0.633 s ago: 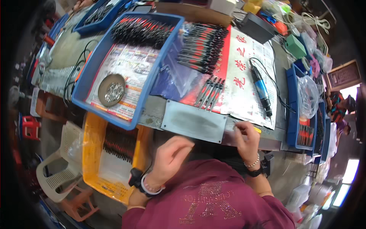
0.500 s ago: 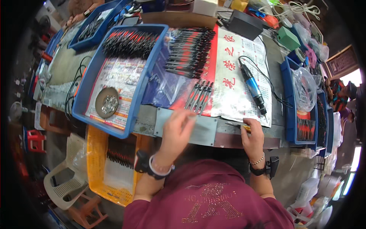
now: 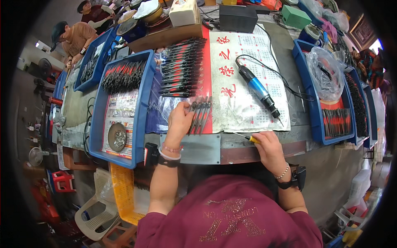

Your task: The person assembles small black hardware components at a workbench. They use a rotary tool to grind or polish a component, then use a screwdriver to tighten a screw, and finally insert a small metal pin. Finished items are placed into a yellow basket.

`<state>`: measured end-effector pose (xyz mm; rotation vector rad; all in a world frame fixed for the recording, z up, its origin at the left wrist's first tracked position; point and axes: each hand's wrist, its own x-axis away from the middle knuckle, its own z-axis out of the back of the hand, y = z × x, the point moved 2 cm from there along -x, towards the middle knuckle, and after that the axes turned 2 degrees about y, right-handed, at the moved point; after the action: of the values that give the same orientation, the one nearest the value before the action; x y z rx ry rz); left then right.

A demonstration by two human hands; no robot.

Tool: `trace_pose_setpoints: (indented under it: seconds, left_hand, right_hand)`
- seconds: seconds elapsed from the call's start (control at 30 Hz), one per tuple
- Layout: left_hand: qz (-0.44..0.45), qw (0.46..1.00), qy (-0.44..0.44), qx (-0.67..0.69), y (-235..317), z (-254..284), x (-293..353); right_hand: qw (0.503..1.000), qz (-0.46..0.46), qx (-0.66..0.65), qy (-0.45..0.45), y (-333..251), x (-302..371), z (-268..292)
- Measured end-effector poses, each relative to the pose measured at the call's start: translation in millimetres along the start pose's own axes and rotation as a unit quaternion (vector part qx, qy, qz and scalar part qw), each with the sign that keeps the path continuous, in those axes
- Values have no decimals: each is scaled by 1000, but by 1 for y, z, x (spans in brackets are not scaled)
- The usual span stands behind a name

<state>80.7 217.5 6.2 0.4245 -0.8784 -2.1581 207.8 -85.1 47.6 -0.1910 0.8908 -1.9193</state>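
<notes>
My left hand (image 3: 180, 120) is at the left side of a small group of slim black, red and grey pen-like pieces (image 3: 201, 117), its fingers curled closed at the leftmost piece. My right hand (image 3: 269, 149) grips a screwdriver (image 3: 253, 139) by its yellow handle, the thin shaft pointing left over the table's front edge. Behind the small group lies a large stack of similar black and red pieces (image 3: 182, 68). A blue and black electric screwdriver (image 3: 260, 90) with a cord rests on the calendar sheet (image 3: 225, 43) to the right.
A blue tray (image 3: 139, 108) at left holds more pieces and a round dish (image 3: 111, 138) of small shiny metal parts. Another blue tray (image 3: 316, 115) at right contains pieces and clear plastic. A yellow crate (image 3: 121, 194) stands below the table. People sit at the far left.
My left hand has moved forward to the small group of pieces, and its fingers have closed there. My right hand still holds the screwdriver. The view has shifted.
</notes>
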Motion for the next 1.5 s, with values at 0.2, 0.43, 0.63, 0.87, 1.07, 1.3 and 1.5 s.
trace_pose_setpoints:
  seconds: [0.2, 0.43, 0.63, 0.87, 1.07, 1.3, 1.5]
  left_hand:
    - [70, 938, -20, 339, 39, 16, 60]
    - [168, 809, -340, 450, 82, 10, 146]
    - [186, 773, -390, 464, 85, 2, 163]
    - [316, 581, -430, 614, 79, -5, 167]
    - [305, 599, -382, 634, 81, -7, 174]
    - [279, 709, -277, 586, 78, -8, 168]
    - [268, 754, -236, 551, 72, -4, 165]
  right_hand:
    - [676, -170, -717, -6, -13, 18, 8]
    - [757, -282, -584, -77, -38, 6, -14]
    - [744, -313, -586, -74, -49, -4, -29]
    - [742, -281, -599, -111, -49, 0, -39]
    - [782, -278, -544, -127, -55, -3, -34]
    - [934, -177, -303, -73, -59, 10, 1]
    - [983, -44, -163, -74, -71, 29, 12]
